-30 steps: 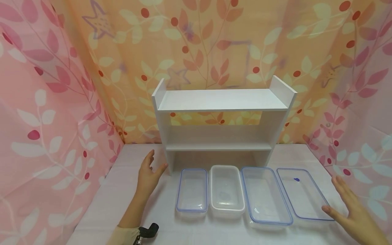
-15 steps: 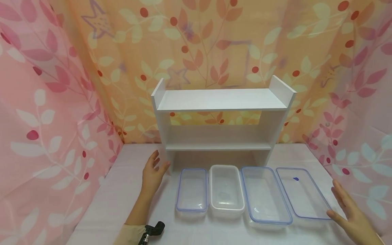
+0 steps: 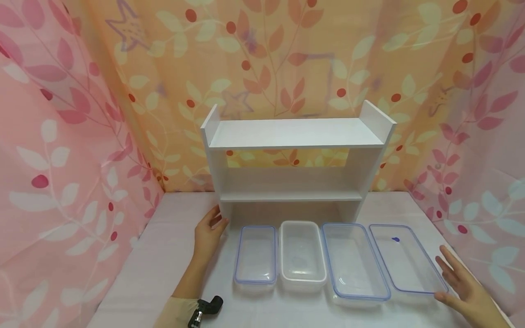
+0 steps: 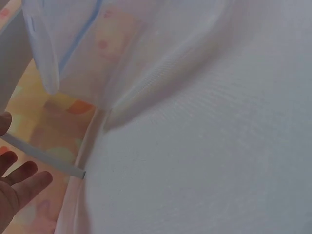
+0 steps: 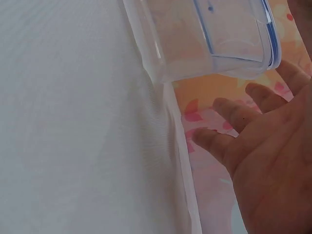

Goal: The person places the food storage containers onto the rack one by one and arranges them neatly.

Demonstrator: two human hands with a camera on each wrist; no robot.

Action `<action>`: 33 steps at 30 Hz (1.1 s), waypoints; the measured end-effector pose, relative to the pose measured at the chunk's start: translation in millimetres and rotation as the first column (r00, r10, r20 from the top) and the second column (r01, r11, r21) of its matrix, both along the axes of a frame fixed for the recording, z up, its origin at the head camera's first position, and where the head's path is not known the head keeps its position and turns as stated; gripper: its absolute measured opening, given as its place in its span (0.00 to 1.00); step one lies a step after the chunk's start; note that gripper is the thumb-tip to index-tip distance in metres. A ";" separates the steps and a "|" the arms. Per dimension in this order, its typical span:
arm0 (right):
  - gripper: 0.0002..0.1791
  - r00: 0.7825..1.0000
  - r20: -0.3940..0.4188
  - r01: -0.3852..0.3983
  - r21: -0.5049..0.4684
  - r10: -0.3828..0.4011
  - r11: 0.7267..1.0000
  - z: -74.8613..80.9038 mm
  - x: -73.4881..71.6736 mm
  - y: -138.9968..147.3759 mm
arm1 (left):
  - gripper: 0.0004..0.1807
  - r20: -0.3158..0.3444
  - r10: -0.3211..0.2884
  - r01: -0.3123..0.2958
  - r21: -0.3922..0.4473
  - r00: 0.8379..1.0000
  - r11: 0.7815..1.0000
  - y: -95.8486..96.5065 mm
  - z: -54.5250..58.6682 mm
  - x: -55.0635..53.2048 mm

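A white two-tier shelf (image 3: 287,197) stands at the back of the table. My left hand (image 3: 208,236) is at its lower left side panel, thumb in front and fingers along the outer side. In the left wrist view, the panel's edge (image 4: 46,158) lies between the thumb and the loosely extended fingers; firm contact cannot be made out. My right hand (image 3: 463,289) is spread beside the rightmost clear food container (image 3: 406,259) with a blue rim. The right wrist view shows the fingers (image 5: 214,141) apart, gripping nothing, near a clear blue-rimmed container (image 5: 234,39).
In front of the shelf stand a small blue-rimmed container (image 3: 256,255), a white-rimmed container (image 3: 303,253) and a larger blue-rimmed container (image 3: 356,262), in a row. A white cloth (image 3: 164,246) covers the table. Patterned curtains (image 3: 69,150) enclose the sides and back.
My left hand has moved right and slightly down to the shelf's left panel, its fingers drawing closer together. The right hand has shifted slightly down beside the rightmost container. The containers stay put.
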State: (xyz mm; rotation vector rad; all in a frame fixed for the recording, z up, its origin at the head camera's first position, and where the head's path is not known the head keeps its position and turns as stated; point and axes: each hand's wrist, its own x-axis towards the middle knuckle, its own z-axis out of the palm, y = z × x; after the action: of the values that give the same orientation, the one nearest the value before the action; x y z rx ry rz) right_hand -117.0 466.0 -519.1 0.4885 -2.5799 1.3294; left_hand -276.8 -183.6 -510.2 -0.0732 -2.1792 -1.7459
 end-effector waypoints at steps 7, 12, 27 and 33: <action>0.58 0.993 0.066 -0.088 -0.101 0.095 0.991 -6.7 1.2 0.0 | 0.31 0.007 0.057 -0.056 -0.101 0.998 0.993 1.4 -2.5 -3.7; 0.60 0.989 0.064 -0.123 -0.116 0.131 0.986 -12.4 0.8 -1.0 | 0.30 -0.012 0.070 -0.071 -0.125 0.997 0.990 1.5 -2.1 -5.6; 0.59 0.995 0.095 0.018 0.054 -0.023 0.998 -20.6 1.2 -12.7 | 0.27 -0.012 0.051 -0.052 -0.064 0.999 0.997 3.6 -4.5 -5.2; 0.56 0.998 0.056 0.032 0.121 -0.039 0.992 -21.0 -0.1 -10.8 | 0.26 -0.015 0.052 -0.053 -0.054 0.999 0.997 3.9 -2.7 -5.4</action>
State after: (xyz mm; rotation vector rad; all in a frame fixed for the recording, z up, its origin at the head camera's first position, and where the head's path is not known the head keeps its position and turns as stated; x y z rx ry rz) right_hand -117.1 455.2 -540.2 0.4274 -2.7150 1.1992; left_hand -282.2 -179.8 -512.9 -0.0405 -2.1989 -1.6532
